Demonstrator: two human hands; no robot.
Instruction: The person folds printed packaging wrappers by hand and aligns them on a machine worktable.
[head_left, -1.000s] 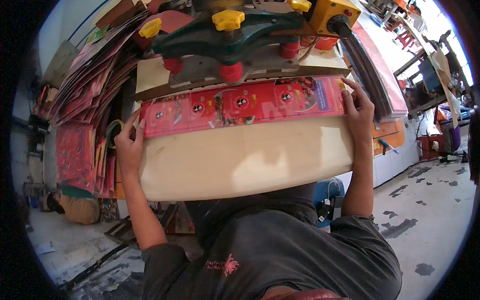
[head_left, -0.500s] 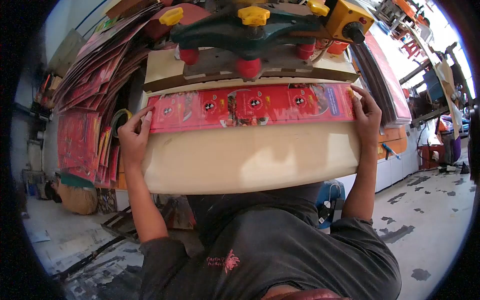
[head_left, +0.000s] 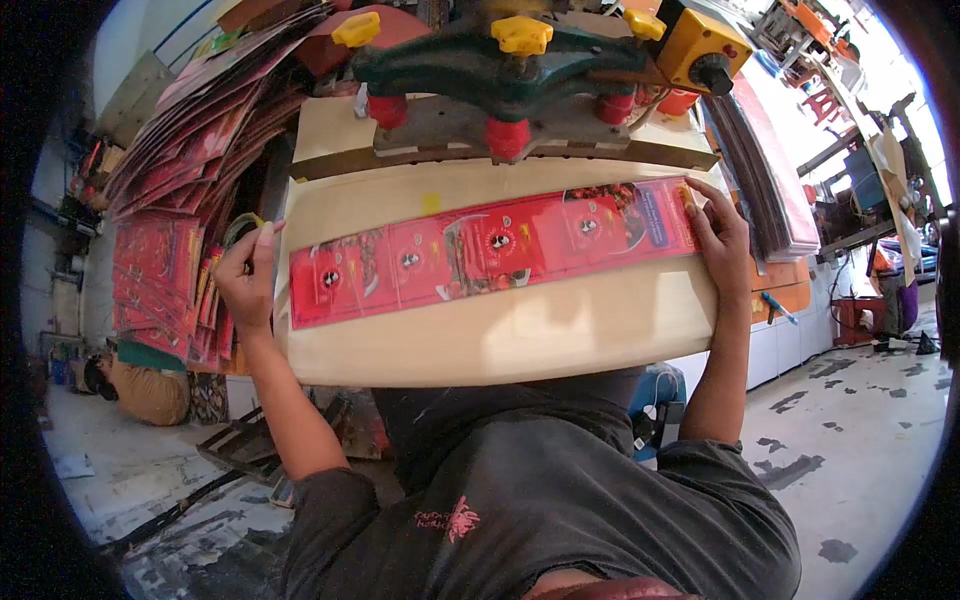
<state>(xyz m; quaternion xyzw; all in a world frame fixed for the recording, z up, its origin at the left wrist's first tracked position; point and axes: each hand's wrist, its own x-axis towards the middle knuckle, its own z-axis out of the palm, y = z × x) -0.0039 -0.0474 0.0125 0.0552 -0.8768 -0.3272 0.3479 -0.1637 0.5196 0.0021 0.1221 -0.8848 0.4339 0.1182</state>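
Red glossy printed strip lies askew mid-board, left end towards 9 o'clock, right towards 2. At 10, fanned red plastic sheets could slip if the nearby left hand knocked them; its fingertips are pinched together off the strip, contents unclear. With that end unheld, the strip could swivel on the smooth cream board. Under the dark-green metal press at 12, the right hand, gripping the strip's end, risks trapped fingers if the plate drops.

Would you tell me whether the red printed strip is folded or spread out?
Spread out: the red printed strip lies across the pale board, no fold showing.
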